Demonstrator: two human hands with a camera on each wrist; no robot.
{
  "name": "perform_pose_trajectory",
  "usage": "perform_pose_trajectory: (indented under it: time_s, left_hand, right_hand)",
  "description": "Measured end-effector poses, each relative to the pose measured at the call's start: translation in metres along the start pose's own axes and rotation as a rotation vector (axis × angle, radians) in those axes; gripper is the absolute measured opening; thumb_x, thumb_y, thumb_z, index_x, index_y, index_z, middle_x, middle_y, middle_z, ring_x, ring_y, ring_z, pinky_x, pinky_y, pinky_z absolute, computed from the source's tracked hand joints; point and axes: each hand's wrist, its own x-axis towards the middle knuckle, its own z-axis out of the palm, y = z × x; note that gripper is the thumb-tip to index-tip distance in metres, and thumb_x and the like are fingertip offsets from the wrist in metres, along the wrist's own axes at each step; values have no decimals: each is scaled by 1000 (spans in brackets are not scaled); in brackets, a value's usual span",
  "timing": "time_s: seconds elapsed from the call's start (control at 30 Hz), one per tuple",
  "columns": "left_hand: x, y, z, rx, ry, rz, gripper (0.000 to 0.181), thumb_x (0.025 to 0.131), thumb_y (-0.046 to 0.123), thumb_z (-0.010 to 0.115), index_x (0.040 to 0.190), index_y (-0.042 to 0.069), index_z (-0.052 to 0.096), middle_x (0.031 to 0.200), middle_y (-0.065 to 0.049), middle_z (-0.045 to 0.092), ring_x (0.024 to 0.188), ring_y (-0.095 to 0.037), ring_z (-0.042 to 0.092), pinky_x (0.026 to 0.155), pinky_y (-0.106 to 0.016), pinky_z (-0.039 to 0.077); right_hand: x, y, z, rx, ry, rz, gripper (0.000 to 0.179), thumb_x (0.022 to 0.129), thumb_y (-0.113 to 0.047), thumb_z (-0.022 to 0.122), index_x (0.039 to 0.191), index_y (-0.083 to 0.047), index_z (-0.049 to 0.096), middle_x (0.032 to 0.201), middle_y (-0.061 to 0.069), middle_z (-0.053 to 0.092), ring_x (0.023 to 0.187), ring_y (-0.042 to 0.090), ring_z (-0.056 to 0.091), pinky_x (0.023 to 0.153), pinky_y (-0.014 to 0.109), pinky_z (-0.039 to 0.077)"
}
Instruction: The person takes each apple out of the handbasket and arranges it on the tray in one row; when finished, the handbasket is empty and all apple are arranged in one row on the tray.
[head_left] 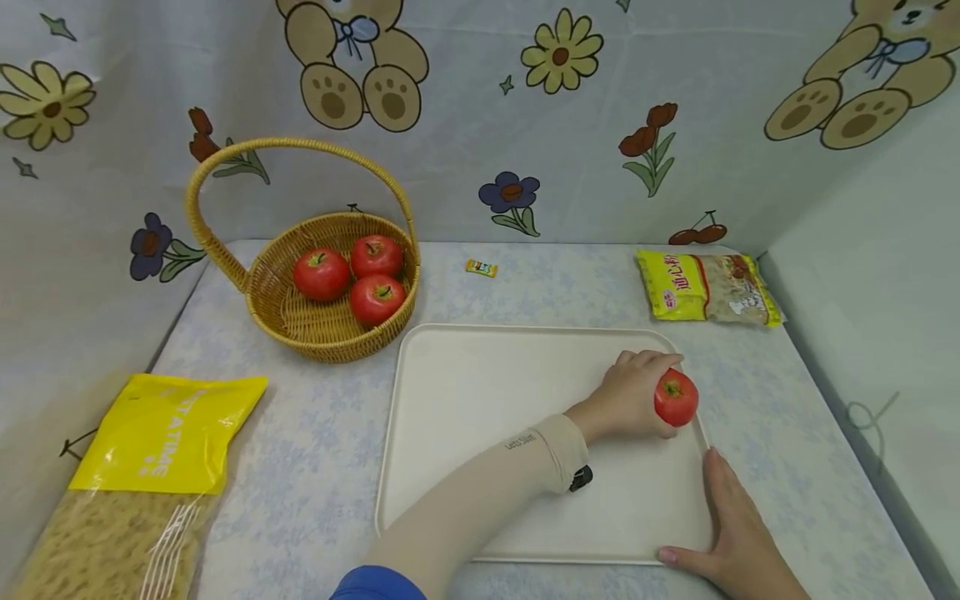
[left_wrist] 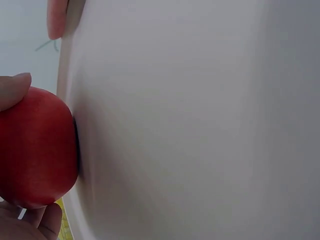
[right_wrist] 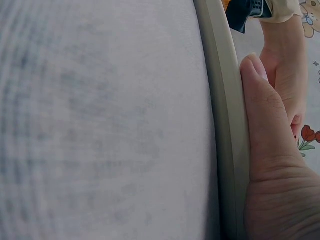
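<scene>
Nearest the camera, a yellow-topped bag (head_left: 168, 437) is lying at left, running past the head view's lower edge. Behind it, a wicker basket (head_left: 330, 352) is holding three apples (head_left: 322, 275), its rim standing near the tray's far-left corner. A strip of table (head_left: 315, 450) is separating bag from tray (head_left: 465, 417). Past the far edge, a small yellow sachet (head_left: 482, 267) is lying. The left hand (head_left: 630, 396) is grasping a red apple (head_left: 677, 398) at the tray's right edge; whether it is touching the tray, I cannot tell. Behind that corner, a packet (head_left: 708, 287) is lying. The right hand (head_left: 738, 533), fingers extended, is touching the near-right corner, table stretching beyond.
</scene>
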Motion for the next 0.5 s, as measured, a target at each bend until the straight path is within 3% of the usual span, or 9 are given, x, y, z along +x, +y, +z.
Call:
perform_pose_trajectory:
  time_s: [0.27, 0.37, 0.5]
  left_hand:
    - [-8, 0, -4, 19, -8, 46, 92, 75, 43, 82, 152, 29, 34, 149, 11, 40, 127, -9, 37, 95, -18, 39]
    - [-15, -1, -15, 17, -2, 51, 95, 75, 47, 82, 154, 31, 31, 152, 11, 37, 133, -11, 35, 100, -22, 41]
    - [-30, -4, -41, -12, 2, 37, 99, 76, 48, 82, 156, 34, 25, 156, 11, 32, 141, -12, 29, 108, -29, 40]
  right_hand:
    - [0, -2, -1, 6, -4, -2, 143, 67, -46, 88, 156, -7, -17, 163, 29, -8, 147, 55, 2, 106, 80, 11]
    - [1, -4, -1, -5, -14, 23, 145, 66, -49, 88, 156, -7, -17, 163, 29, -7, 147, 55, 3, 104, 81, 15]
    - [4, -8, -3, -74, -54, 100, 149, 63, -59, 85, 155, -8, -20, 163, 30, -7, 145, 56, 9, 98, 81, 23]
